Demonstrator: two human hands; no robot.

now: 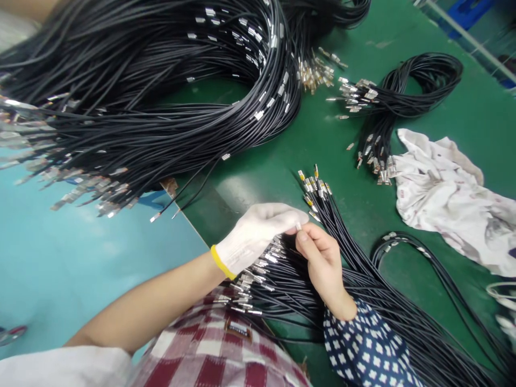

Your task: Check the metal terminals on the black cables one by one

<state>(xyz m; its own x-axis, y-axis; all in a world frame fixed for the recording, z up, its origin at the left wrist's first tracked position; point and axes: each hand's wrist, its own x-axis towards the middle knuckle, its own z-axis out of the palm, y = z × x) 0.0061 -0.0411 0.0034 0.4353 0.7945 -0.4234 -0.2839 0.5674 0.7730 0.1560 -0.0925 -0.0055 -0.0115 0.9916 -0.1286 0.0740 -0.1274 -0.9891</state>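
Observation:
My left hand (264, 231), in a white glove with a yellow cuff, is closed, its fingertips meeting my right hand. Bare and pinching, my right hand (322, 258) holds a small silvery connector (299, 226) between thumb and forefinger. What the gloved fingers grip, if anything, is hidden. Beneath both hands lies a bundle of black cables (290, 285) with silvery connector ends toward my body. Just beyond, another group of black cables (338, 226) points away, its ends marked yellow and white.
A large coil of black cables (226, 126) fills the upper left of the green table (363, 209). A smaller coiled bundle (427, 99) lies at the upper right, beside a crumpled white cloth (443, 188). A thin cable loop (439, 258) curves at the right.

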